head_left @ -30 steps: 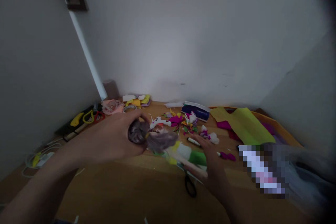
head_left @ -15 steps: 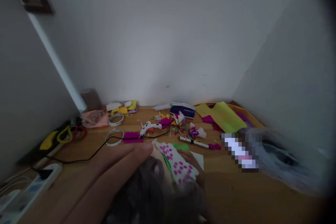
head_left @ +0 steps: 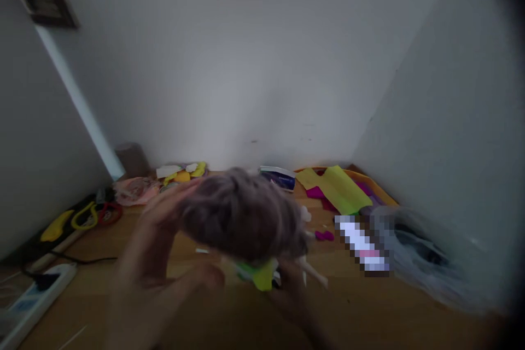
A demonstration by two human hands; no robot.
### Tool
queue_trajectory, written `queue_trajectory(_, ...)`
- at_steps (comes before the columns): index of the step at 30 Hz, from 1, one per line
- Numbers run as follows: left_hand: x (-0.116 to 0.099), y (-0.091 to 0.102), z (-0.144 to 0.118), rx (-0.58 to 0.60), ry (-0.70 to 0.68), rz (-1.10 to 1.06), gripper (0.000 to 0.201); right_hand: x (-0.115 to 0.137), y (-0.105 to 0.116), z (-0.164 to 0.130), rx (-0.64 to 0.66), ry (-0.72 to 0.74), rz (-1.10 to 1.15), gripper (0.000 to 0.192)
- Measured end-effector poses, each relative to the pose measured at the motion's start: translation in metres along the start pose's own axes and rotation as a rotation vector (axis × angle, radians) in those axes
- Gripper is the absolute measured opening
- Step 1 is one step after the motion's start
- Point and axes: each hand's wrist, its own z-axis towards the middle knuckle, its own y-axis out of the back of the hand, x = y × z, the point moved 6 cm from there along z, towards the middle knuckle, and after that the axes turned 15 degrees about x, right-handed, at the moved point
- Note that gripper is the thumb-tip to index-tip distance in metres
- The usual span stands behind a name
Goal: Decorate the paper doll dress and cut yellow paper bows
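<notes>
A doll [head_left: 246,213] with greyish-purple hair is raised over the table, the back of its head toward me. Under the hair shows a bit of green and yellow-green clothing [head_left: 260,275], and one thin pale arm sticks out to the right. My right hand [head_left: 291,290] is wrapped round the doll's body below the hair; its fingers are partly hidden and dim. At the left side of the hair, my left hand [head_left: 164,262] is curved with thumb and fingers wide apart, the fingers at the edge of the hair. Motion blurs both the hand and the hair.
Yellow-green paper [head_left: 344,188] and a clear plastic bag [head_left: 426,262] lie at the right, near a pixelated phone-like shape [head_left: 363,246]. A dark blue packet [head_left: 279,178] stands by the wall. Scissors [head_left: 86,216], a yellow cutter [head_left: 57,225] and a power strip [head_left: 39,298] are at the left.
The doll has been raised and turned, so its hair now hides the glue gun and scraps. My left hand has opened out at the hair's left side. The dotted white dress is out of sight.
</notes>
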Motion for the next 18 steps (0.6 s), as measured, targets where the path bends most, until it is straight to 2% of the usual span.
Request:
queue_trajectory(1,0.003,-0.001,0.005,-0.046,-0.02,-0.034,0.069,0.001,0.003,0.001,0.02,0.017,0.062,0.039)
queue_trajectory(2,0.008,-0.005,0.01,-0.02,-0.023,-0.104,0.066,0.002,0.006,0.002,0.04,0.035,0.13,0.044)
queue_trajectory(6,0.025,-0.035,0.026,0.31,0.006,-0.354,0.066,-0.002,0.014,0.012,0.123,0.082,0.376,0.051)
queue_trajectory(9,0.026,-0.051,0.033,0.461,0.003,-0.579,0.07,-0.016,0.018,0.017,0.137,0.079,0.485,0.045)
queue_trajectory(11,0.027,-0.061,0.036,0.515,0.001,-0.754,0.067,-0.027,0.02,0.017,0.125,0.072,0.531,0.043)
queue_trajectory(14,0.037,-0.078,0.043,0.547,0.076,-0.948,0.055,-0.04,0.023,0.014,0.097,0.057,0.575,0.045)
queue_trajectory(18,0.059,-0.101,0.054,0.574,0.158,-1.028,0.045,-0.045,0.022,0.013,0.057,0.04,0.591,0.049)
